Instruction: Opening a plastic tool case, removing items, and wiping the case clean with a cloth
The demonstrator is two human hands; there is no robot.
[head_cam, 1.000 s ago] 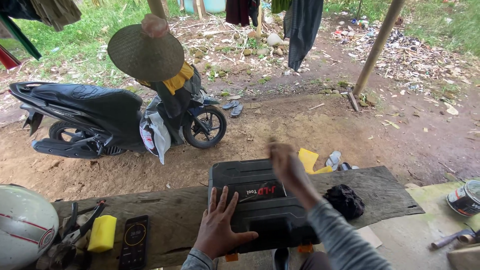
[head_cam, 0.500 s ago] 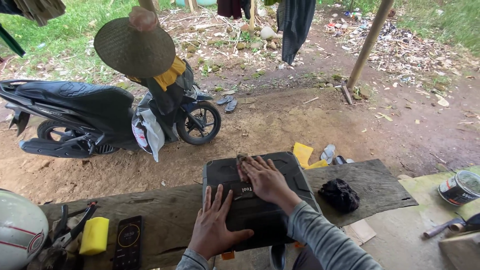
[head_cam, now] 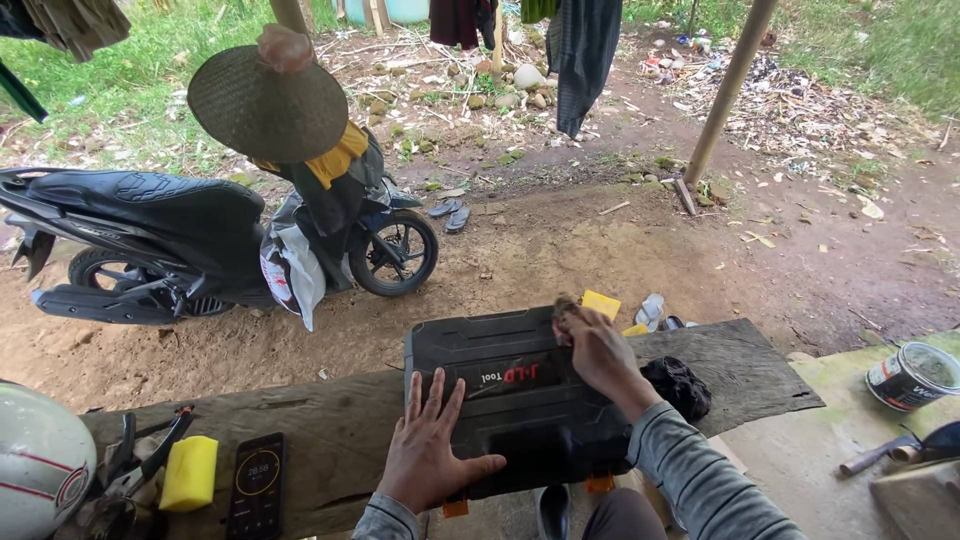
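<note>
White helmet (head_cam: 35,465) cut off by left and bottom edges. Paint tin (head_cam: 912,375) clipped at right edge. Right hand (head_cam: 598,352) closed over a small brownish wad; its kind could not be told. Case (head_cam: 515,400) near edge partly hidden behind left hand (head_cam: 428,452) and sleeve. Phone (head_cam: 257,485) screen too small to make out. Scooter (head_cam: 150,235) tail cropped left.

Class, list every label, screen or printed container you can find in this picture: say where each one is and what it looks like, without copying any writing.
Tool case: on the plank under both hands, black moulded plastic, small red and white label on the lid.
Phone: flat on the plank beside a yellow block, dark screen lit with a round dial.
Tin can: on the ground at far right, round, white label with dark band.
Helmet: lower left corner, white, red stripe and round emblem.
</note>
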